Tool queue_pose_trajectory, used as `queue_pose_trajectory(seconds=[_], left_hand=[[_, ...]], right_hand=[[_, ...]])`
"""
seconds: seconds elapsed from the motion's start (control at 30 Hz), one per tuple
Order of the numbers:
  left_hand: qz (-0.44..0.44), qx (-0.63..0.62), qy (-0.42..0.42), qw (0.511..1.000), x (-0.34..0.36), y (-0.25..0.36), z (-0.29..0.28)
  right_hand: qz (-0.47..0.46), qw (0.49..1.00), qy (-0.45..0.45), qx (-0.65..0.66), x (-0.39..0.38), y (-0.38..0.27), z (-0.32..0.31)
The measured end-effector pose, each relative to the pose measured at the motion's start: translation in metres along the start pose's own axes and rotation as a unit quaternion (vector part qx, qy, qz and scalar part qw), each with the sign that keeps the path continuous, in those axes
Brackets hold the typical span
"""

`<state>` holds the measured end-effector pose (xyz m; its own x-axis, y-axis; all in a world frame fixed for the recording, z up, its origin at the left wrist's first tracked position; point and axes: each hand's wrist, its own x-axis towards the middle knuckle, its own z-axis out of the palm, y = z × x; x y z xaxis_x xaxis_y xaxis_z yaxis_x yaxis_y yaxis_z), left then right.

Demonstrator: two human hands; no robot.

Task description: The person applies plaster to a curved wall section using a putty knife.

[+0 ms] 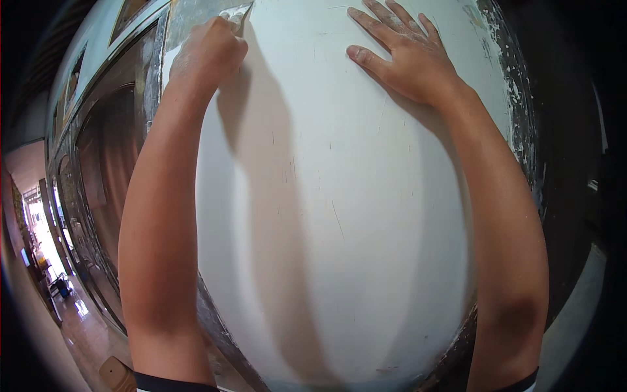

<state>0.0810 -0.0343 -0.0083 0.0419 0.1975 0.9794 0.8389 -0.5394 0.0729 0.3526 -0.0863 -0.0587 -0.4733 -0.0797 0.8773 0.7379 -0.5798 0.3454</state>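
A broad white panel (366,261) fills the middle of the head view, marked with several thin dark scratches. High at its upper left, my left hand (212,52) is closed around what looks like a putty knife (238,13); only its thin metal blade shows, lying against the surface, and the handle is hidden in the fist. White dust coats that hand. My right hand (415,55) rests with fingers spread on the upper right of the panel, its fingertips whitened. Nothing is in it. Both arms cast long shadows down the panel.
Rough dark edging (516,98) spotted with white borders the panel on the right. At the left are a dark-framed window with a brown curtain (114,144) and a passage with a shiny floor (85,320). A brown chair-like object (116,374) stands at the lower left.
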Motion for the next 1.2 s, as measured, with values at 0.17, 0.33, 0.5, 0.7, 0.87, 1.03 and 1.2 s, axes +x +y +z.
queue_pose_trajectory(seconds=[0.17,0.33,0.5,0.7,0.87,1.03,1.2], left_hand=[[0.025,0.009,0.023,0.999,0.004,-0.014,0.008],[0.077,0.028,0.050,0.995,0.001,-0.014,0.017],[0.144,0.073,0.139,0.977,0.033,-0.028,0.020],[0.088,0.030,0.033,0.995,0.009,-0.010,0.014],[0.079,0.019,0.048,0.996,0.028,0.000,0.009],[0.096,0.009,0.106,0.990,0.026,-0.001,0.020],[0.084,0.032,0.021,0.996,0.030,0.005,0.011]], right_hand=[[0.070,0.951,-0.184,0.238,0.008,-0.004,-0.053],[0.064,0.956,-0.170,0.229,0.003,0.000,-0.044],[0.063,0.955,-0.151,0.246,0.005,-0.009,-0.055],[0.060,0.958,-0.152,0.235,0.001,0.000,-0.039],[0.065,0.957,-0.144,0.241,0.002,-0.004,-0.051],[0.059,0.960,-0.152,0.228,0.004,0.003,-0.026],[0.064,0.958,-0.143,0.241,0.003,0.000,-0.035]])
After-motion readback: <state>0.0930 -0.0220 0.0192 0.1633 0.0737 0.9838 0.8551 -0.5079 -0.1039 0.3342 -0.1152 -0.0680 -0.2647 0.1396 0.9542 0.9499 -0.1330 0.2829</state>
